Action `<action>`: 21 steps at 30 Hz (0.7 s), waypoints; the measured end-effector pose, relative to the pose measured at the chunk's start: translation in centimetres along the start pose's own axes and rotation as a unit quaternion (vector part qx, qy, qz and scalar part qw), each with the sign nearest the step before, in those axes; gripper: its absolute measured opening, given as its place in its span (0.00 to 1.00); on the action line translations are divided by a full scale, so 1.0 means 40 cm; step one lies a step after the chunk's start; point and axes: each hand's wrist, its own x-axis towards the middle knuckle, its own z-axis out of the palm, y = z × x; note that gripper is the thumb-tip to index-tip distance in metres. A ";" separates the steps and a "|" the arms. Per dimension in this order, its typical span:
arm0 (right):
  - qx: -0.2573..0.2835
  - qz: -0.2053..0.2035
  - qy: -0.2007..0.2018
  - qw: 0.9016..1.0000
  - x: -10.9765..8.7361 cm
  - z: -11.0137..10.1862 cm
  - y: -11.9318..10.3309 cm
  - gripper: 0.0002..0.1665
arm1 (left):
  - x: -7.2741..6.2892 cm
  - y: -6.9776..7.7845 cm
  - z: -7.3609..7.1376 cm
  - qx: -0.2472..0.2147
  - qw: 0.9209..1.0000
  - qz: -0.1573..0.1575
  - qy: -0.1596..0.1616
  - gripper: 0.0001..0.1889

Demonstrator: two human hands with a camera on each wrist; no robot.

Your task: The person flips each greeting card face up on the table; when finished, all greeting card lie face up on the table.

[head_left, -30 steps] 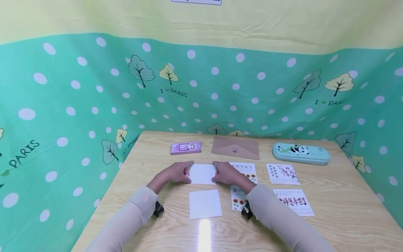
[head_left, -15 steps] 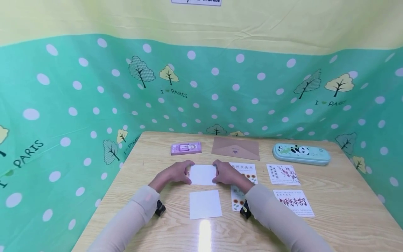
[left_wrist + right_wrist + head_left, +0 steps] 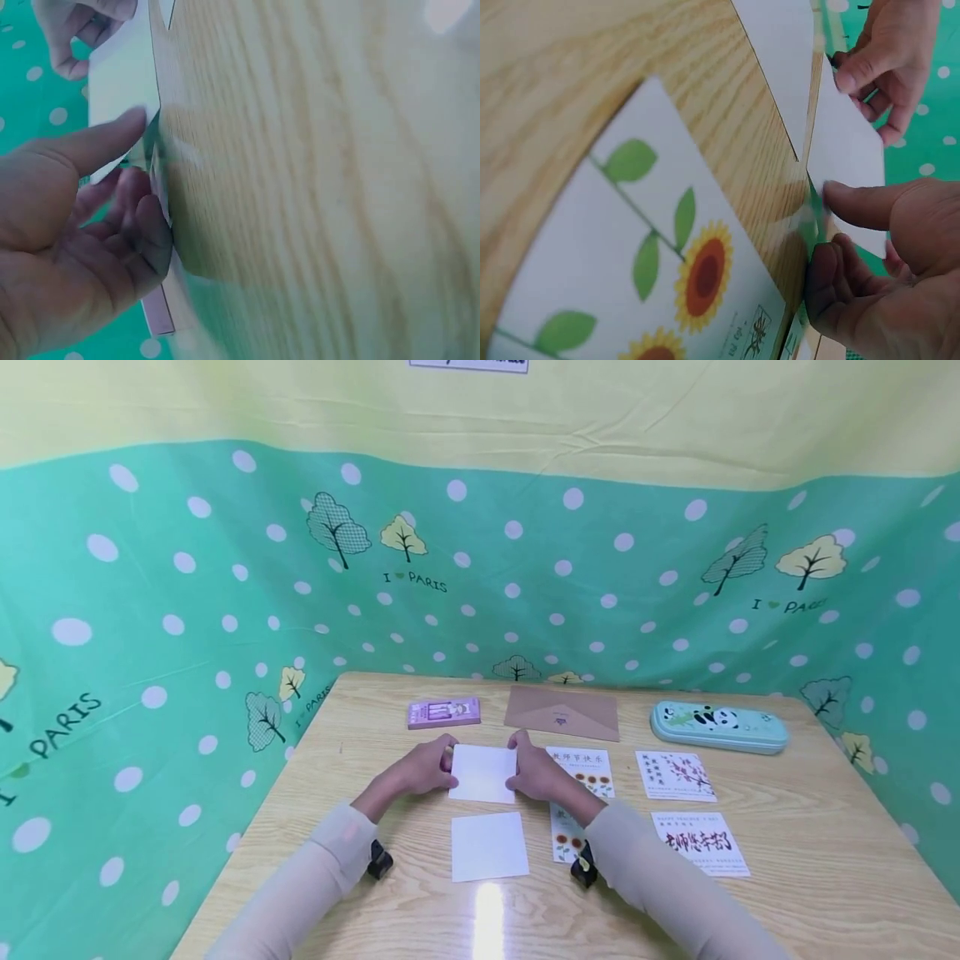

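Between both hands a white card (image 3: 483, 773) is held by its left and right edges, its blank face toward me. My left hand (image 3: 429, 765) pinches the left edge, thumb on the near face and fingers behind. At the opposite edge my right hand (image 3: 536, 768) grips in the same way. The wrist views show the card (image 3: 847, 150) tilted, with its lower edge close over the wood. Nearer to me, a second blank white card (image 3: 490, 847) lies flat on the table.
Sunflower cards (image 3: 583, 768) lie right of the hands, one partly under the right forearm. Farther right are a blossom card (image 3: 676, 776) and a red-lettered card (image 3: 701, 843). Behind stand a purple box (image 3: 444, 712), a brown envelope (image 3: 562, 712) and a panda pencil case (image 3: 717, 727) on the table (image 3: 825, 860).
The card between my hands has tipped up toward me from nearly flat, its far edge rising. The fingers have closed behind its edges. The other cards stay put.
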 end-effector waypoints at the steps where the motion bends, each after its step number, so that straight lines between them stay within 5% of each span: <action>1: 0.004 -0.003 0.007 1.000 -0.001 0.000 0.000 0.36 | 0.001 -0.001 0.001 -0.003 1.000 0.007 0.014 0.29; 6: 0.037 -0.017 0.048 0.998 -0.009 -0.007 0.000 0.33 | 0.007 -0.001 0.002 -0.026 0.995 0.040 0.083 0.18; 11: 0.051 -0.034 0.077 0.995 -0.011 -0.015 0.006 0.10 | 0.009 0.008 -0.004 -0.058 0.988 0.072 0.127 0.09; 13: 0.051 -0.047 0.083 0.994 -0.011 -0.018 0.010 0.04 | 0.009 0.009 -0.005 -0.063 0.985 0.086 0.135 0.07; 15: 0.056 -0.054 0.083 0.994 -0.012 -0.020 0.017 0.08 | 0.007 0.007 -0.006 -0.063 0.984 0.094 0.134 0.07; 21: 0.083 -0.041 0.049 0.994 -0.021 -0.026 0.038 0.12 | -0.004 -0.009 -0.005 -0.044 0.991 0.070 0.104 0.08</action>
